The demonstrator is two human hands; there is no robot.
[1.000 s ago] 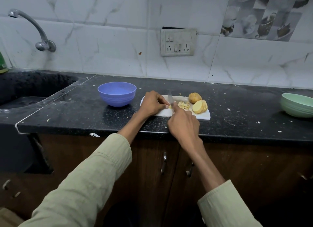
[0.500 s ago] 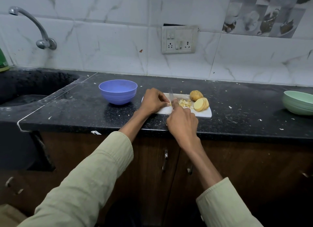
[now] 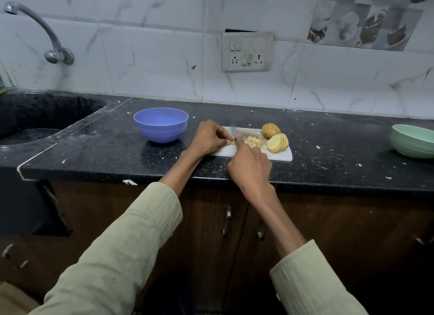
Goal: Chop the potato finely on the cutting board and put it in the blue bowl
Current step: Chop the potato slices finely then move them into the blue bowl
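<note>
While the left hand pinches a potato piece on the cutting board, the right hand has its fingers wrapped round the knife. Chopped bits sit mid-board, slices at 3 o'clock, blue bowl at 9.

Around the white rectangular cutting board, open black speckled countertop is left to its right, as far as the pale green ribbed bowl near the frame edge. To the board's left, passage is narrowed by the round blue plastic bowl, with a strip of bare counter between. The board's left part is taken up by both hands and an upright knife blade; its right part by a sliced potato fan and an unpeeled potato piece.
</note>
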